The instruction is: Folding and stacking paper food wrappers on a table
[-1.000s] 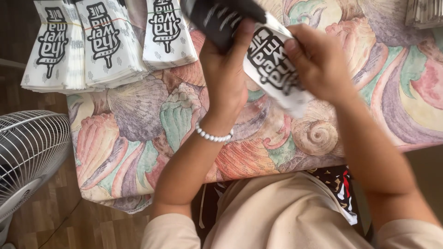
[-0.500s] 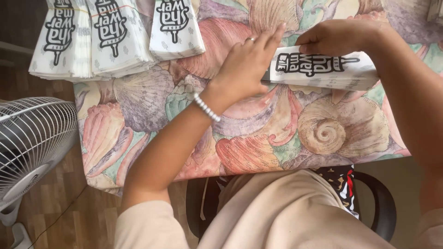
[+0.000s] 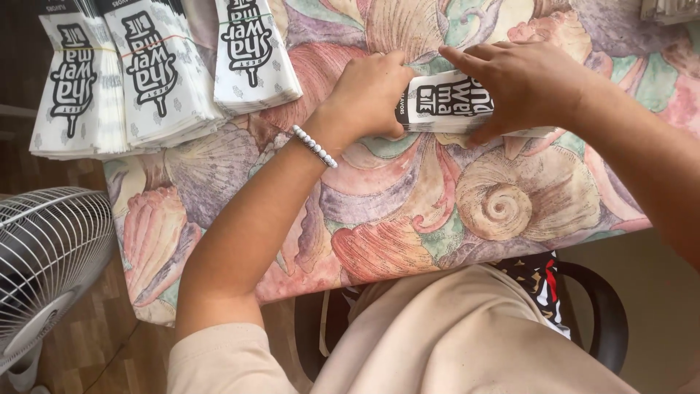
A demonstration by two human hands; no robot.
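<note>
Both hands rest on one white paper sleeve with black lettering (image 3: pixel 448 106), which lies flat on the shell-patterned tablecloth (image 3: pixel 394 211) toward the far right of the table. The left hand (image 3: pixel 372 95) is curled, knuckles up, pressing down on the sleeve's left end; a white bead bracelet (image 3: pixel 315 146) circles its wrist. The right hand (image 3: pixel 521 84) lies spread over the sleeve's right part, fingers extended leftward across the print and thumb tucked at the near edge — it pins the paper rather than lifting it.

At the far left lie three bundles of the same printed sleeves, fanned side by side: a left bundle (image 3: pixel 73 95), a middle bundle (image 3: pixel 157 73) and a right bundle (image 3: pixel 251 51). Thin rubber bands seem to bind the left two, though the lines are faint. A further stack edge (image 3: pixel 667 9) shows at the far right corner — too little of it to count.

One white floor fan (image 3: pixel 47 263) stands near left, below the table edge. The person sits on a dark chair (image 3: pixel 605 314), beige clothing (image 3: pixel 437 343) in the near foreground.
</note>
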